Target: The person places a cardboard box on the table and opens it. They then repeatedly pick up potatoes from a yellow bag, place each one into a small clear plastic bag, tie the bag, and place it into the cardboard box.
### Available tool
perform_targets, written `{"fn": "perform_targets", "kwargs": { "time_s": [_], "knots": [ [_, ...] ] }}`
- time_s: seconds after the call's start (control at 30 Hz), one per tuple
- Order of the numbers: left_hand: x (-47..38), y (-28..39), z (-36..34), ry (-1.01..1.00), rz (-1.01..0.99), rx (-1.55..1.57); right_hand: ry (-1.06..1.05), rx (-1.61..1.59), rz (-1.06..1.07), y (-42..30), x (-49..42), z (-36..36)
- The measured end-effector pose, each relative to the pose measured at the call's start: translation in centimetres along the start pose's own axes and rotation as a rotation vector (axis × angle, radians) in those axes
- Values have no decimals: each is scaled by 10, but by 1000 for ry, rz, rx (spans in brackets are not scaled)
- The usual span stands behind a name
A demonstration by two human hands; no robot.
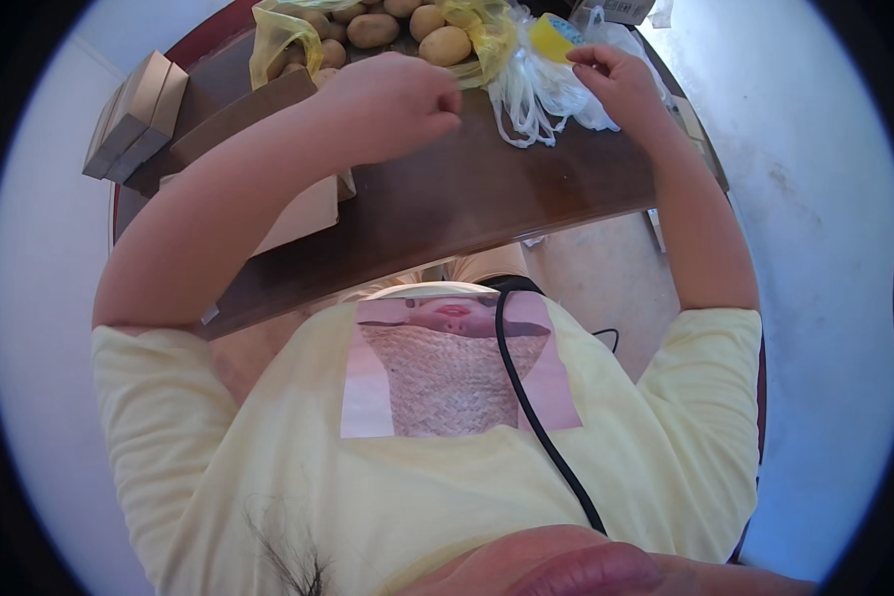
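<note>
My left hand (410, 104) is curled over the near side of a yellow plastic bag (484, 37) of potatoes (372, 31). Its fingers look closed, nothing shows sticking out of them, and the palm is hidden. My right hand (620, 82) is beside a roll of yellow tape (550, 37), its fingertips close to the roll's edge; whether they touch it is unclear. Thumb and forefinger are bent and a little apart, with nothing visible between them. Under and around the tape lies a heap of clear plastic bags (540, 100) with bunched handles.
Left of the potatoes, several small cardboard boxes (138, 115) stand together on the dark brown table (492, 179). Under my left forearm is an opened cardboard box (298, 212). Another printed box (618, 10) sits at the far right. A black cable (521, 372) hangs down my shirt.
</note>
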State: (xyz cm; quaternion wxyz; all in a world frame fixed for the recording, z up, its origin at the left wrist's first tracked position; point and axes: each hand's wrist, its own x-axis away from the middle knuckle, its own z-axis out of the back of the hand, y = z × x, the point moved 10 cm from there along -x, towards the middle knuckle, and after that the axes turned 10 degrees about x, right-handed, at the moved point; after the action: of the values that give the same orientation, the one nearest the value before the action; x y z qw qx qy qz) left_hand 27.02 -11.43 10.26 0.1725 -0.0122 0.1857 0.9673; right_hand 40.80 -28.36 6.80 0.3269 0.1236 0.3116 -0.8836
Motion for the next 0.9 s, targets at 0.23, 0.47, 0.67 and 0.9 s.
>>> {"fn": "perform_targets", "kwargs": {
  "time_s": [0.23, 0.47, 0.67, 0.9],
  "knots": [
    [-52, 26, -59, -401, -23, -246, 83, 149, 10, 20, -28, 11],
    [-143, -1, -55, -206, -12, -339, -35, 383, 38, 39, -51, 6],
    [-200, -25, -70, 43, -33, -152, -138, 531, -5, 54, -73, -24],
    [-203, -24, -90, -56, 96, -249, -147, 737, 102, 68, -75, -45]
  ]
}}
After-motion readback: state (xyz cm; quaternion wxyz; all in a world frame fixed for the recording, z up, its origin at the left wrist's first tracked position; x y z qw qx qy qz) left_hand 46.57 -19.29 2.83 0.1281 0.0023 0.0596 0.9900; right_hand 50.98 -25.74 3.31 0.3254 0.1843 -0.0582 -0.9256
